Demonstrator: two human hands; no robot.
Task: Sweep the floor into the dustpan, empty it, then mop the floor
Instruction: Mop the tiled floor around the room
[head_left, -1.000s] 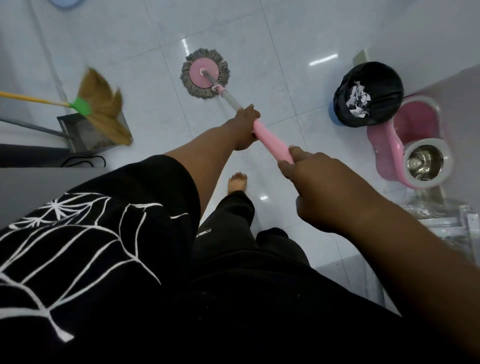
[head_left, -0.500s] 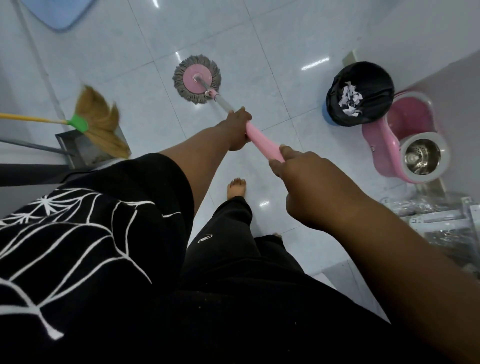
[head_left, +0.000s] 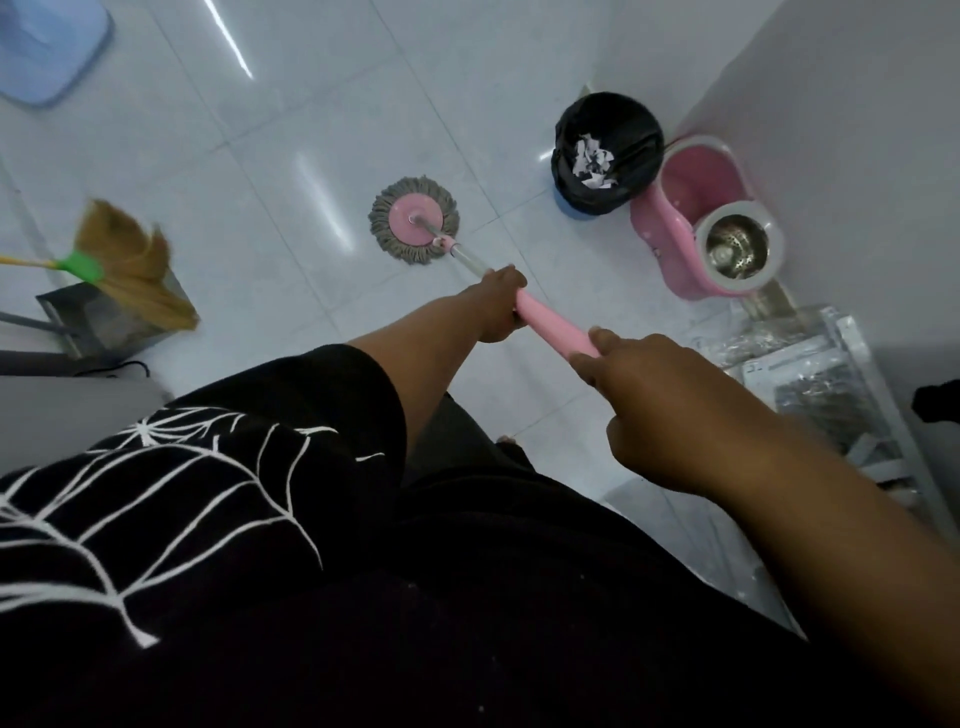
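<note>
A round mop head (head_left: 414, 219) with grey strands and a pink disc lies flat on the white tiled floor (head_left: 291, 156). Its pink handle (head_left: 553, 325) runs back toward me. My left hand (head_left: 498, 304) grips the handle lower down, near the metal shaft. My right hand (head_left: 670, 410) grips the upper end of the handle. A straw broom (head_left: 135, 265) with a green collar and yellow stick leans over a grey metal dustpan (head_left: 98, 322) at the left.
A bin with a black liner (head_left: 608, 150) holding torn paper stands at the right, beside a pink spin-mop bucket (head_left: 706, 228) with a steel basket. A metal rack (head_left: 841, 395) stands by the right wall. A blue mat (head_left: 47, 57) lies at the top left.
The mop head has slid across the tiles toward me and to the right, nearer the bin. Both hands keep their grip on the handle.
</note>
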